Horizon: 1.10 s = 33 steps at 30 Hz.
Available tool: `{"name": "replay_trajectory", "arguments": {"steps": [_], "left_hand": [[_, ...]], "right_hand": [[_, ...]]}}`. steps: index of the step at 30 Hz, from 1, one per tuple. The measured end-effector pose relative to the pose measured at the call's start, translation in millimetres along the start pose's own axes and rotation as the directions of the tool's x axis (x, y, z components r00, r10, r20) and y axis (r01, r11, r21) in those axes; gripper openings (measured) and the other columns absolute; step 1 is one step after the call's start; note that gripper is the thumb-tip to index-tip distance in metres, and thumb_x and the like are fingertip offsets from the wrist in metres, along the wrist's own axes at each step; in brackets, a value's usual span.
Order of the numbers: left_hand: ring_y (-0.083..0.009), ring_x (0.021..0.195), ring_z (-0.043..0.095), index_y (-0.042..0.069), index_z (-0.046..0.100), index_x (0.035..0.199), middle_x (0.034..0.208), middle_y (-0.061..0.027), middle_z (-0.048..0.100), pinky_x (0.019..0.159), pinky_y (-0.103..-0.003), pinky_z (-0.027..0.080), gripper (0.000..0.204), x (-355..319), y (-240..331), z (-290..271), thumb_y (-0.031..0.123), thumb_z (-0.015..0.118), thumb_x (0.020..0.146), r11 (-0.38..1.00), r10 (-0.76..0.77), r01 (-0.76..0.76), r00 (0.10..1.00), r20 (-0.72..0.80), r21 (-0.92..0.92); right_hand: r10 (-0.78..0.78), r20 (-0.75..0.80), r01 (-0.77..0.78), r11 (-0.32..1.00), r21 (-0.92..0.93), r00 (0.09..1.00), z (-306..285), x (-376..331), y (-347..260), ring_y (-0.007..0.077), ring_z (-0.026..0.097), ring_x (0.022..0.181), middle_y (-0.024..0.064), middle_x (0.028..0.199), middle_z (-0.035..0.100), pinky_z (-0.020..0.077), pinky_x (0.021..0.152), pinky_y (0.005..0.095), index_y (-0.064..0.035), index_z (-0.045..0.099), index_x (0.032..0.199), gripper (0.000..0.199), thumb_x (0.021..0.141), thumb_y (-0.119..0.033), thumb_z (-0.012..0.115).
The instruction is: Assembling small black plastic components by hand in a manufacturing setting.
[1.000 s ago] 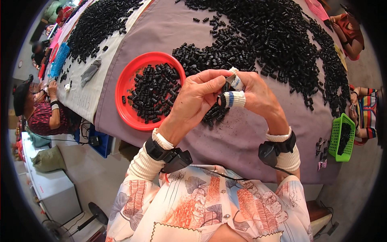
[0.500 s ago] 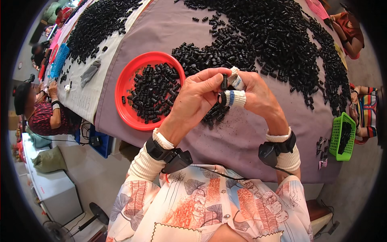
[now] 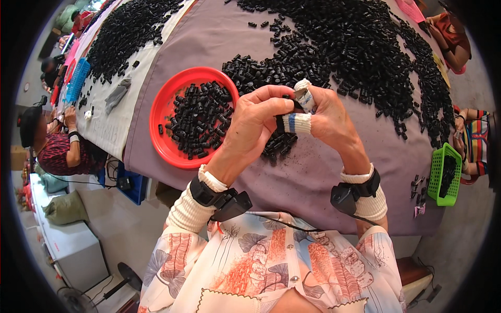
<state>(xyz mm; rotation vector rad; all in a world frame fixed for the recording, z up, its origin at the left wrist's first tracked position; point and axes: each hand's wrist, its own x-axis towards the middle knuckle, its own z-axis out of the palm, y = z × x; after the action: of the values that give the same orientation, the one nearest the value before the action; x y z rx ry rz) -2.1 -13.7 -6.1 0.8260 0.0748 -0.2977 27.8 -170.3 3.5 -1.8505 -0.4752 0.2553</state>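
In front of me, over the table, my left hand [image 3: 250,122] is closed, pinching a small black cylindrical part [image 3: 296,105] between thumb and fingertips. My right hand [image 3: 326,112] meets it there, its fingers curled and its thumb and a finger wrapped in white knitted covers with blue stripes. A thin grey blade-like piece [image 3: 300,94] shows in its grip, pressed close to the black part; the fingers hide most of it. Left of my hands lies a round red tray [image 3: 156,134] holding many similar black parts. A large heap of black parts [image 3: 292,68] spreads beyond my hands.
Purple-grey cloth [image 3: 292,193] covers the table. At its right edge stands a green basket [image 3: 434,180] with black parts, near a few loose ones. On the left are another black heap [image 3: 122,36], a grey rag [image 3: 117,95] and a blue basket [image 3: 78,78]. People sit on both sides.
The black part has tipped from upright to slanted and is now more covered by my fingers. My right hand has shifted slightly left, its covered fingers turned against the part.
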Motion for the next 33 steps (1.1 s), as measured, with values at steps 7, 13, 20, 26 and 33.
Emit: {"name": "replay_trajectory", "arguments": {"steps": [7,13,20,26,33], "left_hand": [[-0.0121,0.080,0.059,-0.002,0.059,0.100,0.091,-0.0068,0.062,0.074,-0.026,0.049,0.018,1,-4,-5,0.005,0.057,0.084,0.996,-0.006,0.007,1.000,0.006,-0.093],[-0.0113,0.080,0.059,-0.002,0.060,0.100,0.090,-0.0062,0.062,0.073,-0.025,0.049,0.018,-3,-2,-2,0.006,0.057,0.085,0.999,0.005,-0.004,1.000,0.019,-0.052],[-0.0142,0.070,0.058,-0.004,0.060,0.099,0.080,-0.0085,0.061,0.067,-0.027,0.050,0.020,-7,11,-43,0.006,0.055,0.084,0.991,0.133,-0.133,0.989,-0.063,0.012],[-0.0131,0.074,0.057,-0.002,0.060,0.103,0.083,-0.0061,0.060,0.070,-0.026,0.048,0.023,-23,32,-86,0.010,0.058,0.084,0.884,0.339,-0.206,0.901,-0.271,0.420],[-0.0103,0.076,0.058,0.003,0.064,0.100,0.086,-0.0054,0.062,0.067,-0.023,0.047,0.020,-25,23,-80,0.007,0.061,0.081,0.473,0.546,-0.125,0.819,-0.179,0.872]], "right_hand": [[0.005,-0.012,-0.004,0.999,0.039,1.000,1,0,4,0.0075,0.044,0.057,-0.0012,0.061,0.049,0.0363,0.051,0.0255,-0.0026,0.056,0.071,0.028,0.064,-0.022,0.075],[0.029,0.035,-0.029,1.000,-0.003,0.999,0,1,7,0.0080,0.044,0.055,-0.0003,0.060,0.050,0.0364,0.050,0.0260,-0.0021,0.056,0.074,0.029,0.066,-0.024,0.073],[0.083,0.056,-0.087,0.994,0.068,0.995,0,0,8,0.0062,0.041,0.055,-0.0025,0.060,0.048,0.0354,0.048,0.0249,-0.0015,0.057,0.076,0.026,0.069,-0.022,0.072],[0.125,0.046,-0.129,0.987,0.100,0.991,-3,0,18,0.0054,0.038,0.055,-0.0054,0.060,0.046,0.0330,0.048,0.0240,-0.0021,0.056,0.078,0.027,0.073,-0.024,0.072],[0.208,0.036,-0.211,0.962,0.173,0.978,-5,0,19,0.0041,0.038,0.045,-0.0056,0.055,0.042,0.0285,0.040,0.0220,-0.0066,0.053,0.072,0.028,0.077,-0.028,0.069]]}}
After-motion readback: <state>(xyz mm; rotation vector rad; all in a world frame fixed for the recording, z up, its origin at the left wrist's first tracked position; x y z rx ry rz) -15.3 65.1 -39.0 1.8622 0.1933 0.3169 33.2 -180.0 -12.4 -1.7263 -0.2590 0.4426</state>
